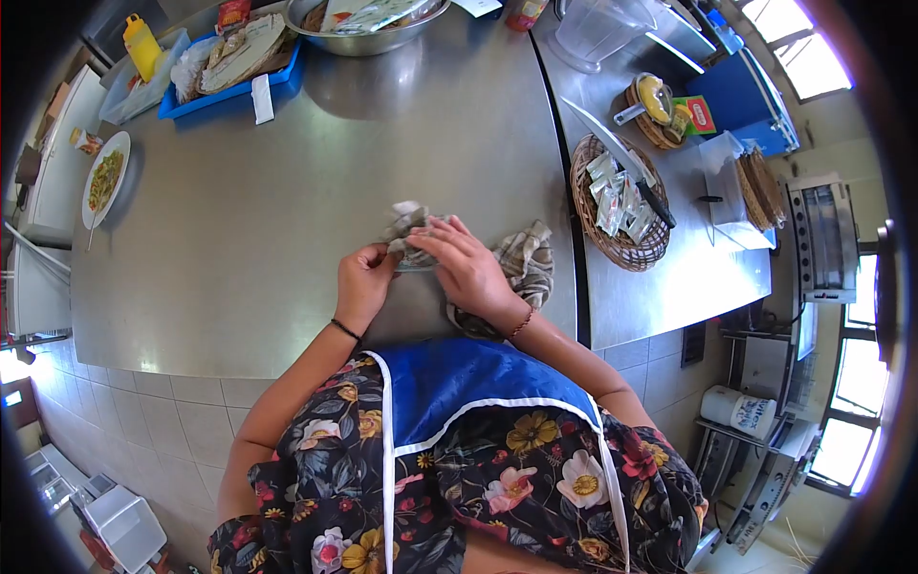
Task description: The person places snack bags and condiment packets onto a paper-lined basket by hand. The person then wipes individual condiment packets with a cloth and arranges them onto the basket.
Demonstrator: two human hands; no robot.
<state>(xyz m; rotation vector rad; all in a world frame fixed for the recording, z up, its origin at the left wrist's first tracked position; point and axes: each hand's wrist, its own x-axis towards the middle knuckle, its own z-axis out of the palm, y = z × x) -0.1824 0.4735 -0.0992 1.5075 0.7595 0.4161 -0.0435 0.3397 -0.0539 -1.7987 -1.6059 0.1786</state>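
At the middle of the steel table's near side, my left hand (364,283) is closed, its thumb and fingers pinching a crumpled brown-and-white checked cloth (405,216). My right hand (470,271) bears on the same bunched cloth from the right, fingers together over it. A thin clear edge (415,267) shows below the cloth between the hands; the rest of that thing is covered, so I cannot tell what it is. More checked cloth (529,260) lies heaped on the table beside and behind my right wrist. Whether both cloth parts are one piece is hidden.
Right of a table seam, a wicker basket (580,180) holds sachets, with a large knife (626,158) lying across it. A plate of food (107,178) stands far left. A blue tray (292,75) and a metal bowl (378,40) stand along the far side.
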